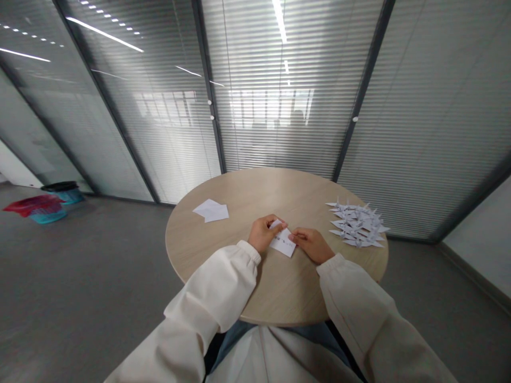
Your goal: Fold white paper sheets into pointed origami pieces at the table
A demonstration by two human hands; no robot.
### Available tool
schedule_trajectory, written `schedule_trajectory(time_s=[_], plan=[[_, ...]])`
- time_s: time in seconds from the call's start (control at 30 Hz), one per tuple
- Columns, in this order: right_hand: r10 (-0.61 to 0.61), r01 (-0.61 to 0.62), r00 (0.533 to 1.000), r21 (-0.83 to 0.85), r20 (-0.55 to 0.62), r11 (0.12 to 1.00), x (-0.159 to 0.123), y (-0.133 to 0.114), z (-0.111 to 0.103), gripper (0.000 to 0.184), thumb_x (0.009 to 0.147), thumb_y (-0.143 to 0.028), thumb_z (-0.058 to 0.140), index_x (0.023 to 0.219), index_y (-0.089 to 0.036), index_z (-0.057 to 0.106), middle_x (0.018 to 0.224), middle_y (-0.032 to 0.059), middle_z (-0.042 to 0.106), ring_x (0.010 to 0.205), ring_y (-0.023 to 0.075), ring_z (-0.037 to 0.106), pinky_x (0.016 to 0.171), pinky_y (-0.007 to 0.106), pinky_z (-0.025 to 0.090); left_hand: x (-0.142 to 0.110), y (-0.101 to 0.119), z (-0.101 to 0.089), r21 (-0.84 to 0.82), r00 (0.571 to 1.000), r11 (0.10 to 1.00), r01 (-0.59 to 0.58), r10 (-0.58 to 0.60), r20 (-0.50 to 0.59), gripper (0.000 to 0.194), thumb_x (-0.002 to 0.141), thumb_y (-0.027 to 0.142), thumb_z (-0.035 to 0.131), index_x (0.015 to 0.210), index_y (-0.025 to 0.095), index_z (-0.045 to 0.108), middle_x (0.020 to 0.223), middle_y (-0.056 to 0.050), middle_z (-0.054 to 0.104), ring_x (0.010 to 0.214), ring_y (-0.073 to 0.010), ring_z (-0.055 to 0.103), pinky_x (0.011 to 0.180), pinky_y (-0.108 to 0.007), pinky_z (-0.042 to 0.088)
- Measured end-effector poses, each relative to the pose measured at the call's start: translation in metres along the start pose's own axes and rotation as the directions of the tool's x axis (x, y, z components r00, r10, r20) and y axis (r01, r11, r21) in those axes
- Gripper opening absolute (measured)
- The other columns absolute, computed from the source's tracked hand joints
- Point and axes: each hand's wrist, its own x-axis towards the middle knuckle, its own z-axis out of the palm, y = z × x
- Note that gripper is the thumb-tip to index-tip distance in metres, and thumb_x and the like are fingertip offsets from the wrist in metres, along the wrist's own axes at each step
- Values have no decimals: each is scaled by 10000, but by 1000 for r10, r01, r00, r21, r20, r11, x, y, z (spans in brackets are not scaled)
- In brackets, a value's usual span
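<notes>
L hand [263, 233] is curled in a light pinch on the upper-L part of a white paper sheet [284, 243], w/ fingertips on the paper. R hand [311, 244] is reached in from the R, fingers extended to the sheet's R edge; whether it is gripped or only touched can't be told. The sheet is kept low over the round tabletop [279, 186], nr its front edge, prob. so that it's supported by the surface. Small dark marks on it are too small to read.

Two overlapping loose sheets [211, 210] are laid nr the L edge, apparently within easy reach. Folded paper cranes [356, 224] are heaped at the R edge, seemingly kept out of the work area, w/ sharp, angular points jutting out. The tabletop is smooth, pale wood-look laminate. Cream sleeves [211, 287] are puffy, gathered at the cuffs.
</notes>
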Motion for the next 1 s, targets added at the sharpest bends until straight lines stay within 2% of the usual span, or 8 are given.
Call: schedule_trajectory(time_s=[0.2,0.43,0.67,0.87,1.0], plan=[[-4,4,1000,6,18,1000,-1,0,1,247,811,-364,527,720,-172,655,655,9,684,600,145,612,563,225,441,-1,1,1,-35,1000,999,6,-6,-9,276,658,390,668,687,120,622,550,16,546,473,-88,471,440,-182,335],[25,-25,1000,-9,3,1000,1,0,-1,255,817,-370,526,751,-164,661,708,38,705,637,165,644,584,238,457,0,4,-1,2,999,1000,16,-16,-41,400,713,505,603,620,116,632,481,24,493,427,-75,403,407,-182,266],[12,-13,999,-51,-30,999,-1,-2,-2,264,823,-380,520,731,-176,661,685,21,690,633,160,624,584,235,434,1,2,-3,-35,999,999,18,-20,-50,441,760,535,541,712,114,664,585,-30,603,502,-120,524,448,-195,354],[-4,-2,997,-89,-75,996,0,-2,-4,261,801,-367,546,642,-185,643,585,-8,631,562,132,549,542,216,380,1,0,-3,-88,998,996,26,-31,-58,444,741,545,560,703,115,665,580,-31,608,503,-128,536,460,-206,375],[21,-27,991,-43,-135,999,2,2,-5,257,816,-370,518,706,-180,653,632,3,650,591,140,576,561,223,409,2,0,-2,-116,998,993,5,-12,-61,462,745,550,559,767,106,688,608,-34,618,534,-123,534,485,-204,380]])
